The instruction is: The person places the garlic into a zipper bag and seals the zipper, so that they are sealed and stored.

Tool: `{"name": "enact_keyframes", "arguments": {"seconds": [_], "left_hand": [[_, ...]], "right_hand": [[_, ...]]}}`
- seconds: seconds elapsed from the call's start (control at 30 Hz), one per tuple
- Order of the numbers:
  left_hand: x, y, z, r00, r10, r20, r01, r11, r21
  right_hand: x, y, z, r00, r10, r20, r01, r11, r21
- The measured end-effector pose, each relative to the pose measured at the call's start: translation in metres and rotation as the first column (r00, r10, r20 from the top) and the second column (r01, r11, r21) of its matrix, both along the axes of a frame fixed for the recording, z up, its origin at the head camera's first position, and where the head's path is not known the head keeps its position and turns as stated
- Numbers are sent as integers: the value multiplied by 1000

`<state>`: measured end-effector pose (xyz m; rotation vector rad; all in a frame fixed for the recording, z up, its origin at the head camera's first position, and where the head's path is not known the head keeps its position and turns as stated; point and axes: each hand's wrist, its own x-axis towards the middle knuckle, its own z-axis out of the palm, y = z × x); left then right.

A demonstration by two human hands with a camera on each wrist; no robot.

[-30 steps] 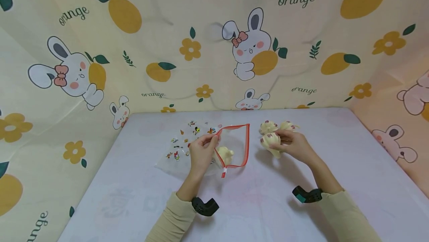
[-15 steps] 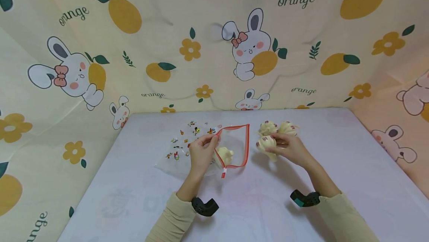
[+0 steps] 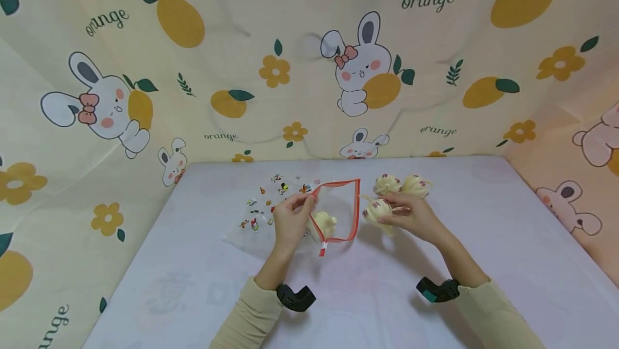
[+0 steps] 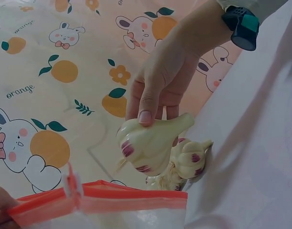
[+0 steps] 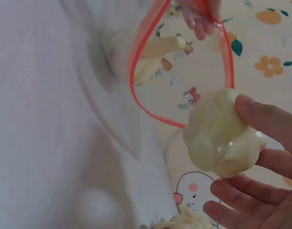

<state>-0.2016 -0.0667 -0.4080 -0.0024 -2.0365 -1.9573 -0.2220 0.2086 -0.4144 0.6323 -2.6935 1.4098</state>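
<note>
one garlic bulb (image 3: 377, 211) is pinched by the right hand (image 3: 413, 216), just beside the red rim (image 3: 357, 210) of a clear bag (image 3: 263, 236). the rim is pinched by the left hand (image 3: 292, 221) and held agape; another bulb (image 3: 326, 224) is seen inside. two more bulbs (image 3: 387, 183) are seen near the far edge (image 3: 464, 158) of the table (image 3: 358, 295); wide room is shown between the forearms (image 3: 272, 267).

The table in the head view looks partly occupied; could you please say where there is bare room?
The table is bare left of the clear bag, between the wrist devices, and right of the two resting garlic bulbs. It is crowded near the bag's red rim and those bulbs, where the right hand holds another bulb.
</note>
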Motion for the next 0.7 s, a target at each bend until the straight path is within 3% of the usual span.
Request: {"name": "enact_keyframes", "arguments": {"seconds": [0.7], "left_hand": [[0, -1, 2, 1000, -4, 3, 4, 1000, -11]], "right_hand": [[8, -22, -5, 1000, 14, 14, -14, 1000, 3]]}}
